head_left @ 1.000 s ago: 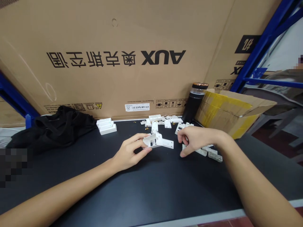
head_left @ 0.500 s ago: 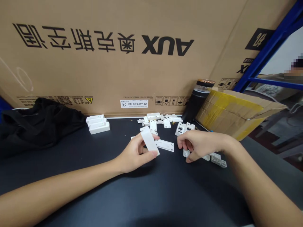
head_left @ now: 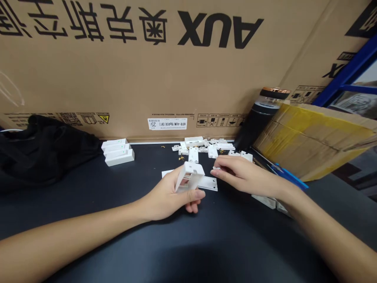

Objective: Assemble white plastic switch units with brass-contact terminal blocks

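My left hand (head_left: 176, 196) grips a white plastic housing (head_left: 194, 175), tilted so that its hollow inside shows. To its right, my right hand (head_left: 241, 173) pinches a small white piece (head_left: 216, 168), mostly hidden by the fingertips. A flat white plate (head_left: 209, 183) lies on the black table just beyond the housing. Farther back are several loose white parts (head_left: 193, 154) and small brass-coloured bits (head_left: 181, 157). More white pieces (head_left: 265, 201) lie partly hidden under my right forearm.
Several white assembled blocks (head_left: 119, 156) are stacked at the left, beside a black cloth (head_left: 44, 153). A black bottle (head_left: 255, 122), a taped carton (head_left: 318, 137) and a blue tool (head_left: 290, 177) are at the right. A large cardboard box (head_left: 132, 86) stands behind.
My left hand has turned the housing, so its hollow side now shows. My right hand has lifted away from the parts at the right and moved closer to the housing with a small piece.
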Tool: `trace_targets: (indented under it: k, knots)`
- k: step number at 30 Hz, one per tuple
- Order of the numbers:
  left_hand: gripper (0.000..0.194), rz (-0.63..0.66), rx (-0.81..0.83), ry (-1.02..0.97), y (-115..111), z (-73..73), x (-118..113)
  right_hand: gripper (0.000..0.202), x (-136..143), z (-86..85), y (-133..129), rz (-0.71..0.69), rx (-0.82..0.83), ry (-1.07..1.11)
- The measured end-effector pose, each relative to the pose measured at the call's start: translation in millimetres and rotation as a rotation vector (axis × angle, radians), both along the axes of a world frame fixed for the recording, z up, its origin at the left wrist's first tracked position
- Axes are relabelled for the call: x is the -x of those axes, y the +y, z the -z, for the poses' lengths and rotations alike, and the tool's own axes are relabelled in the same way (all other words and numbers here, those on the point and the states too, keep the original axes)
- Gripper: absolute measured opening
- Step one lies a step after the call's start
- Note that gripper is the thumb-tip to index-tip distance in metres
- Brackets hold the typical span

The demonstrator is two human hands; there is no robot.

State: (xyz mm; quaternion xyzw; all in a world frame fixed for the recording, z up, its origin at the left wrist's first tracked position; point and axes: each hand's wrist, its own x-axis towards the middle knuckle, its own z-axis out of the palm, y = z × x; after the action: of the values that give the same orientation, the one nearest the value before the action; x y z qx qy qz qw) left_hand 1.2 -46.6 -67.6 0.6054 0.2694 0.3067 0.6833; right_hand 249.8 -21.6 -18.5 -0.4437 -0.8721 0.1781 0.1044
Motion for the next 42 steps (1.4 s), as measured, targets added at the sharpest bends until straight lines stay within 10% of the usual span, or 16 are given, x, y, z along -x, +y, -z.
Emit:
trace_targets:
  k: [16, 28, 42]
  knots:
    - [0.023, 0.159, 0.032, 0.031, 8, 6.0, 7, 0.036, -11, 18.1, 6, 0.245, -0.130, -0.218]
    - [0.013, -0.027, 0.090, -0.067, 11, 8.4, 6, 0.032, -55, -12.5, 9, 0.525, -0.261, -0.212]
    - [0.039, -0.074, 0.103, 0.031, 10, 4.0, 6, 0.028, -52, -2.6, 4, 0.182, 0.082, -0.280]
